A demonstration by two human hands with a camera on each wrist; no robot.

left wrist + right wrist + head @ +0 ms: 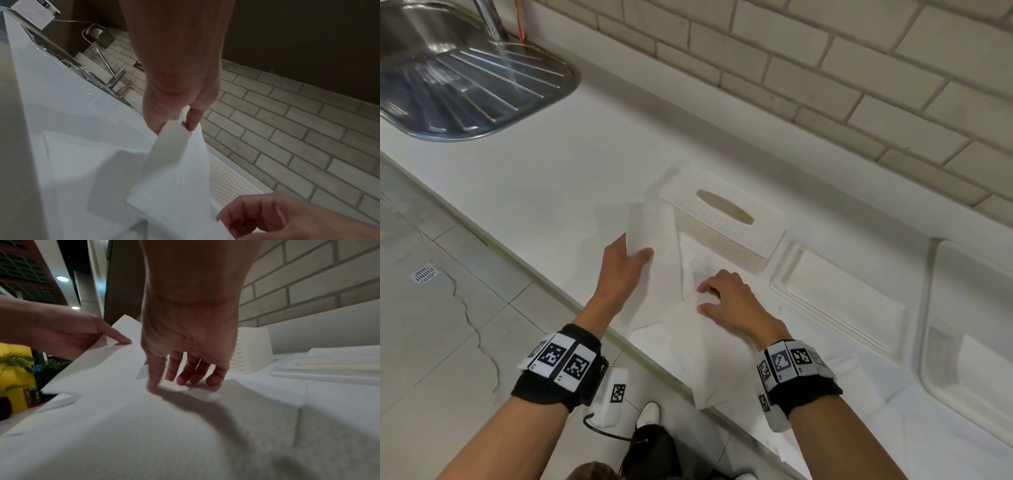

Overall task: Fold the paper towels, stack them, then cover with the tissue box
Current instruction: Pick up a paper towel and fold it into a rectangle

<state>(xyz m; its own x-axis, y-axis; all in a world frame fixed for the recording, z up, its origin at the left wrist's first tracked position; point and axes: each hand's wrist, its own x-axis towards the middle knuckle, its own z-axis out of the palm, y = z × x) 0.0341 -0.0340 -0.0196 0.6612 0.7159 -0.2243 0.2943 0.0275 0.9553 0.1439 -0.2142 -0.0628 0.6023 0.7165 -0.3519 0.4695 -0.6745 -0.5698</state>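
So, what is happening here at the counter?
A person is folding a paper towel on the white counter. The left hand pinches one end and lifts it, while the right hand presses the rest down with its fingertips. The tissue box stands just behind, covering nothing yet; no finished stack is visible.

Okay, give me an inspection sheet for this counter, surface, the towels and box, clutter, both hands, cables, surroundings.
Surface: white counter, paper spread at its front edge.
Job's things: paper towel lifted at one end; more paper towels lying flat, not stacked; tissue box upright behind them.
Clutter: white tray right of the box.
Grippers: left hand pinches the raised towel; right hand presses fingertips on the flat paper.
Cables: black cable below the left wrist.
Surroundings: steel sink, brick-tile wall, tiled floor.
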